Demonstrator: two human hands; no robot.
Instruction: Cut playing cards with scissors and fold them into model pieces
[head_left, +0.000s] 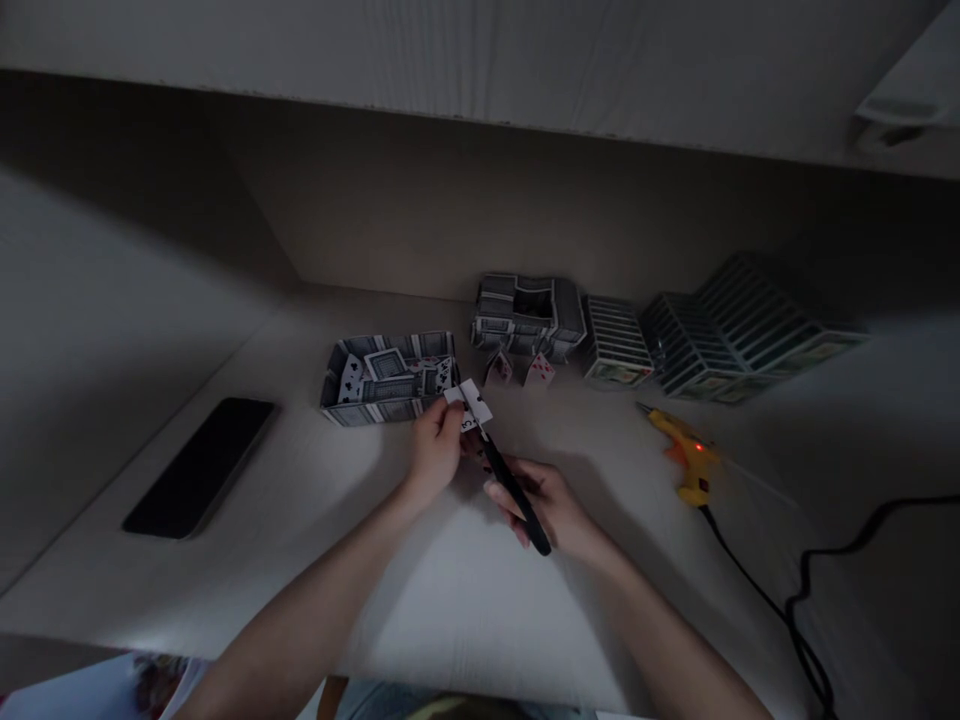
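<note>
Between the thumb and fingers of my left hand (436, 450) is a white playing card (471, 402) with black club marks. My right hand (551, 505) is closed around a pair of scissors with black handles (517, 500); the blades point up-left and meet the card's lower edge. Whether the blades are parted is too dark to tell. Just behind my left hand stands an open box made of playing cards (386, 412), with loose cards (386, 364) inside. Two small folded red-suit cards (538, 371) stand beyond the scissors.
A card-built block with a square opening (525, 300) and card-built stacks (615, 345) line the back wall. A yellow glue gun (686, 455), its red light lit, lies at right with its black cord (757, 590). A phone (201, 468) lies left. A shelf (450, 60) hangs overhead.
</note>
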